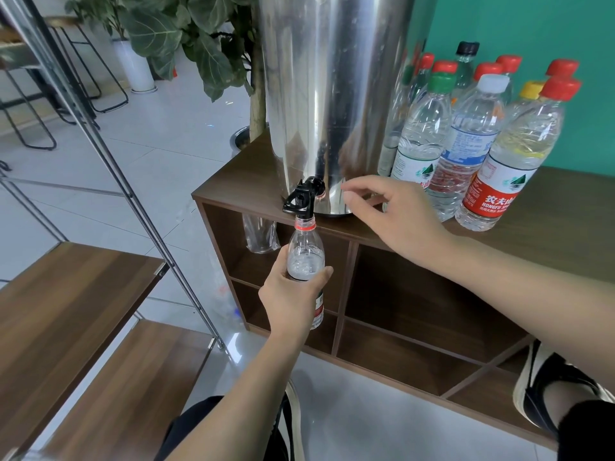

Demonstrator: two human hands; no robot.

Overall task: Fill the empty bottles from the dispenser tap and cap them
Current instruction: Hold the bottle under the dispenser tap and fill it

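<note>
A person's left hand (293, 294) holds a part-filled bottle (306, 261) under the dispenser tap (301, 199), the right hand (396, 214) loosely spread nearby; capped bottles (466, 144) wait on the surface (565, 194).

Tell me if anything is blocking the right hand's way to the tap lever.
Nothing visible does. The right hand hovers open above the cabinet top, to the right of the black tap, with only open air and the dispenser base between them. The left hand holds the uncapped bottle under the spout.
</note>
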